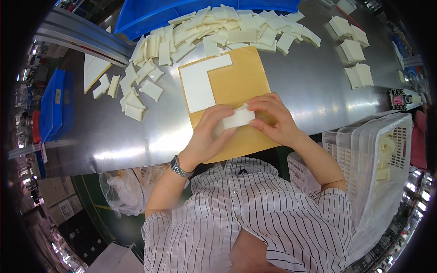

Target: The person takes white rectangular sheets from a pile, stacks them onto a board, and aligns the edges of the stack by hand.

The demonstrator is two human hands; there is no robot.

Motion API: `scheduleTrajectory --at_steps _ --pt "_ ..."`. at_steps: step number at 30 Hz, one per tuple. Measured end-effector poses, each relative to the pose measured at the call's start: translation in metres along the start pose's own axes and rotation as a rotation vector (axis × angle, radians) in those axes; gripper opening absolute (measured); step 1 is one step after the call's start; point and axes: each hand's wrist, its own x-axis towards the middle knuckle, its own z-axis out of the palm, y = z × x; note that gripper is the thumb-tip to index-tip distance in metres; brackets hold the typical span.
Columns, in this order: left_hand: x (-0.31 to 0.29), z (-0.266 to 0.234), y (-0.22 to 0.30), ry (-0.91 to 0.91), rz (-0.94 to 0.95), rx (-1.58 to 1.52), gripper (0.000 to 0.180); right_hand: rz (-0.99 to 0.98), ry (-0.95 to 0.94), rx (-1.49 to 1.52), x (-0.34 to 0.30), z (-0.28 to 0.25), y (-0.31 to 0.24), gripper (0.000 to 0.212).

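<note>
Between my two hands is a small cream plastic part (240,118), roughly rectangular with a raised bit on its top edge. My left hand (213,126) closes on its left end, thumb below and fingers above. At the other end, my right hand (276,119) pinches it between thumb and fingers. Beneath lies a tan sheet (243,79) with a white L-shaped piece (199,86) along its far left corner. Beyond the sheet, a heap of similar cream parts (241,35) spreads in an arc on the metal table.
A blue tray (150,18) stands behind the heap. Stacked cream parts (352,51) form short rows at the far right. White plastic crates (364,150) stand by the table's right front edge, a blue bin (55,104) at the left. A metal post (82,36) rises far left.
</note>
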Motion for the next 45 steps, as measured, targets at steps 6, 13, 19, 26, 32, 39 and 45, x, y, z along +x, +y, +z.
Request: scheduleTrajectory --at_steps 6,13,19,26,32,39,45 --pt "-0.003 -0.005 -0.006 -0.066 -0.042 -0.069 0.035 -0.057 -0.187 -0.103 0.031 -0.019 0.004 0.027" --pt "-0.002 -0.002 0.003 -0.181 -0.076 -0.075 0.044 -0.226 -0.057 -0.320 0.119 0.021 0.057 0.030" --pt "0.001 0.003 0.002 -0.120 -0.035 -0.092 0.045 0.048 0.164 -0.201 0.170 0.025 0.080 0.029" --pt "-0.002 -0.002 0.004 -0.134 -0.073 -0.080 0.048 -0.121 0.118 -0.174 0.161 0.021 0.065 0.032" --pt "-0.003 0.004 0.005 -0.086 -0.014 -0.099 0.053 0.107 0.276 -0.084 0.179 0.033 0.088 0.027" --pt "-0.004 -0.059 -0.008 0.349 0.163 0.447 0.046 0.210 0.371 0.386 0.138 -0.010 0.055 0.020" --pt "-0.019 -0.132 -0.047 0.127 -0.162 1.138 0.032 0.360 0.296 0.671 0.076 -0.030 0.029 0.027"
